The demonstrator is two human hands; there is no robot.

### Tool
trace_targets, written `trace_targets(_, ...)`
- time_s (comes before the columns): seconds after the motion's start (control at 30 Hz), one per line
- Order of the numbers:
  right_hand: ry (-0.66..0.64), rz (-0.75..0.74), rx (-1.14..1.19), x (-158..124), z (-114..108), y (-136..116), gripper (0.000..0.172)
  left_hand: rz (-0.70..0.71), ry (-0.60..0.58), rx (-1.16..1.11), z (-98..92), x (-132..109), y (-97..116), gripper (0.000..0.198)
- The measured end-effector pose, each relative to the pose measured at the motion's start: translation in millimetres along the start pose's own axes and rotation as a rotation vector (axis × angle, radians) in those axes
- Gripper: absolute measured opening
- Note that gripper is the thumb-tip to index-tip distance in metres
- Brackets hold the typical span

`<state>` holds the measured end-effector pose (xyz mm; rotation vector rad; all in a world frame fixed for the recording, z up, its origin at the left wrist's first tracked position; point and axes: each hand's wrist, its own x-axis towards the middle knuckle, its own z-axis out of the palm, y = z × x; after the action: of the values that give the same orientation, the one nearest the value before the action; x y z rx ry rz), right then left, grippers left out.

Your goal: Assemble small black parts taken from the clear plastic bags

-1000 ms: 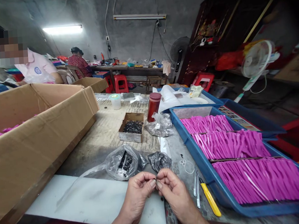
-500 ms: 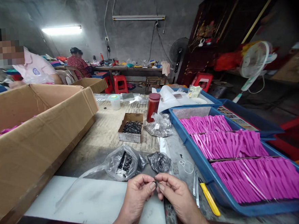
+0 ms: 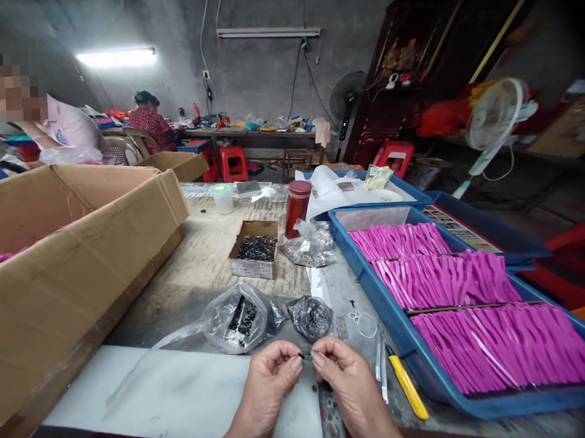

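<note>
My left hand [image 3: 274, 374] and my right hand [image 3: 339, 369] meet above the front edge of the table, thumbs and forefingers pinched. Between the fingertips shows a small dark part [image 3: 305, 356], its left end black and its right end thinner, perhaps a spring or pin; it is too small to name. Both hands grip it from opposite ends. Just beyond them lie an open clear bag [image 3: 269, 314] with small black pieces [image 3: 244, 316] and a dark plastic bag [image 3: 313, 316] with fine dark parts. A small cardboard box [image 3: 252, 268] holds many short black pins [image 3: 258, 248].
At right stands a blue tray [image 3: 377, 286] of magenta strips [image 3: 442, 282]; a yellow-handled tool [image 3: 408, 388] and metal tweezers [image 3: 381, 366] lie beside it. A large cardboard carton [image 3: 76, 274] fills the left. A red canister [image 3: 298, 208] stands behind. Two people sit farther back.
My fingertips have drawn slightly apart, so more of the small dark part shows between them. The person at left has raised a hand toward the head.
</note>
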<state>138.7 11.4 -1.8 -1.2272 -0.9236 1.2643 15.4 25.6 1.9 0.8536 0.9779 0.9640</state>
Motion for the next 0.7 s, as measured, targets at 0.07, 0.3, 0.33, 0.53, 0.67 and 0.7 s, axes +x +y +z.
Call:
trace_targets(0.07, 0.003, 0.022, 0.053, -2, 1, 3, 0.019, -0.001, -0.009, -0.009, 0.1, 0, -1, 0.021)
trace_targets(0.3, 0.022, 0.053, 0.175, -5, 6, 6, 0.021, -0.023, -0.013, -0.043, 0.6, -1, -4, 0.023)
trace_targets(0.33, 0.027, 0.053, 0.185, -5, 7, 6, 0.021, -0.023, -0.01, -0.045, 0.9, 0, -4, 0.024)
trace_targets(0.53, 0.027, 0.066, 0.247, -6, 11, 7, 0.022, -0.01, -0.05, -0.066, 2.9, -2, -8, 0.021)
trace_targets(0.67, 0.031, 0.075, 0.267, -6, 11, 11, 0.023, 0.0, -0.06, -0.088, 3.0, -3, -11, 0.019)
trace_targets(0.7, 0.031, 0.071, 0.26, -6, 10, 13, 0.023, 0.004, -0.055, -0.095, 3.1, -3, -11, 0.018)
